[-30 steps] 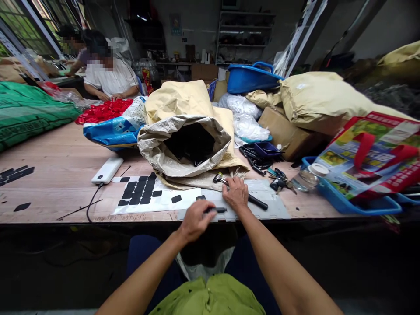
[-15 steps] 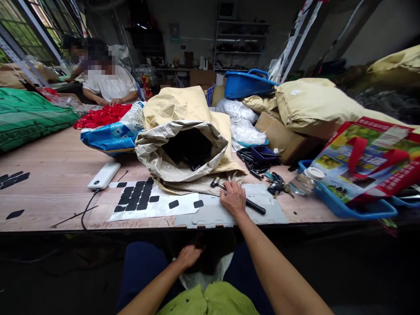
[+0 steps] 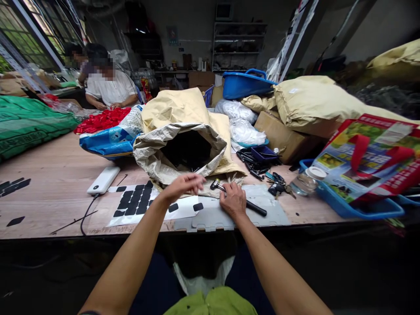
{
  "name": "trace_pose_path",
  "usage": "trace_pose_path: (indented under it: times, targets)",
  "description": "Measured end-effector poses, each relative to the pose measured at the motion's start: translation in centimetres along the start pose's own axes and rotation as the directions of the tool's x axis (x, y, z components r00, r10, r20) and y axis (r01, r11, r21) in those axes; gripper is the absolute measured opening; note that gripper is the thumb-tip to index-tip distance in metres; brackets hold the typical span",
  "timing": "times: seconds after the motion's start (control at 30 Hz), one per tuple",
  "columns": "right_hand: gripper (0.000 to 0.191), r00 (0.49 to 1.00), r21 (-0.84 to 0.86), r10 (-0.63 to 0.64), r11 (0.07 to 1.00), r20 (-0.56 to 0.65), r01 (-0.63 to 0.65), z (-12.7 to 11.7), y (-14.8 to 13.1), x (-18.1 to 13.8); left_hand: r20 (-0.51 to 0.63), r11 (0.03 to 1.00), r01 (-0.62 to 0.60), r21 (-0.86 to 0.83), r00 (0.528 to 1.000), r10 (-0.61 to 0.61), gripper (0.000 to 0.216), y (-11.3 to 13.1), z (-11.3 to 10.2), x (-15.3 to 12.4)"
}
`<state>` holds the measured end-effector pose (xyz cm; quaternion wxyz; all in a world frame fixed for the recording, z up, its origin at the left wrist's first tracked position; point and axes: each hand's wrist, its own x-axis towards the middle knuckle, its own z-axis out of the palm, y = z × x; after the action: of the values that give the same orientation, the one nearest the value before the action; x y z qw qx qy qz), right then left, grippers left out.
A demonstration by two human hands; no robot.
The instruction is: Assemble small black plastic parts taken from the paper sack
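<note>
We see a small hammer [image 3: 254, 207] lying flat on a grey sheet [image 3: 278, 215] near the front edge of the worktop [image 3: 49, 175]. Its metal head points away and to the left, and its black handle slants right and toward us. The middle of the shaft is covered. Just behind the head lies a paper sack [image 3: 154, 159], crumpled and pale brown. It is on its side with its mouth gaping wide toward us. The inside is dark, and we cannot make out the contents.
</note>
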<state>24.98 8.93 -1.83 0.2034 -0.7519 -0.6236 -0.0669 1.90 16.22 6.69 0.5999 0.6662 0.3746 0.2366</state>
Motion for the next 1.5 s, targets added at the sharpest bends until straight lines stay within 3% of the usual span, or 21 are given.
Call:
trace_pose_path:
  times: [0.03,0.07,0.13,0.17,0.27,0.43,0.5,0.57,0.67,0.77,0.93,1.27,1.37,1.5]
  targets:
    - [0.024,1.0,0.001,0.001,1.0,0.002,-0.001,0.0,0.0,0.0,-0.246,0.996,0.04,0.077,0.969,-0.02,0.041,0.1,-1.2,2.2]
    - [0.024,1.0,0.002,0.004,1.0,0.003,-0.004,-0.1,0.0,0.0,-0.443,0.98,0.131,0.15,0.895,-0.052,0.038,-0.1,-2.2,4.4]
    - [0.024,1.0,0.003,0.009,1.0,0.005,-0.009,-0.1,0.0,0.0,-0.651,0.921,0.319,0.224,0.753,-0.102,0.032,-0.9,-3.3,8.0]
    - [0.024,1.0,0.001,0.011,1.0,0.007,-0.011,-0.1,0.1,0.0,-0.688,0.892,0.384,0.24,0.715,-0.123,0.029,-1.3,-3.6,9.3]
    - [0.024,1.0,-0.004,0.008,1.0,0.017,-0.007,-0.1,0.1,0.0,-0.716,0.836,0.477,0.269,0.68,-0.158,0.024,-2.0,-3.5,11.3]
    - [0.025,1.0,0.014,0.018,1.0,0.015,-0.018,0.0,0.1,0.0,-0.737,0.778,0.553,0.299,0.651,-0.18,0.024,-1.7,-3.5,11.1]
    - [0.025,1.0,0.018,0.021,1.0,0.018,-0.021,-0.1,0.1,0.0,-0.745,0.813,0.48,0.329,0.661,-0.089,0.023,-1.5,-3.6,9.8]
    - [0.025,1.0,0.018,0.017,1.0,0.022,-0.018,-0.1,0.0,0.0,-0.696,0.878,0.28,0.388,0.714,0.08,0.022,-1.6,-3.0,7.6]
    - [0.026,1.0,0.012,0.01,1.0,0.016,-0.01,0.0,0.0,0.0,-0.403,0.901,-0.069,0.429,0.878,0.259,0.026,-2.8,-0.8,3.2]
    - [0.026,1.0,0.001,0.009,1.0,0.01,-0.009,0.0,0.0,-0.1,-0.176,0.87,-0.132,0.475,0.954,0.241,0.022,-5.2,2.0,-0.3]
    - [0.026,1.0,-0.004,0.004,1.0,0.002,-0.004,0.1,0.0,-0.1,-0.192,0.798,-0.152,0.584,0.929,0.317,0.014,-8.1,4.3,-1.7]
    - [0.023,0.996,-0.013,-0.024,1.0,0.087,0.025,-0.5,0.6,0.9,-0.176,0.766,-0.133,0.629,0.935,0.307,0.021,-8.2,4.1,-1.6]
    - [0.026,0.999,0.077,-0.027,0.997,0.042,0.024,-1.9,0.2,0.7,-0.184,0.776,-0.134,0.617,0.934,0.308,0.022,-8.3,4.1,-1.5]
    - [0.031,0.999,0.325,-0.043,0.945,-0.018,0.047,-3.3,-1.4,-1.6,-0.21,0.8,-0.133,0.585,0.928,0.308,0.022,-8.6,4.1,-1.4]
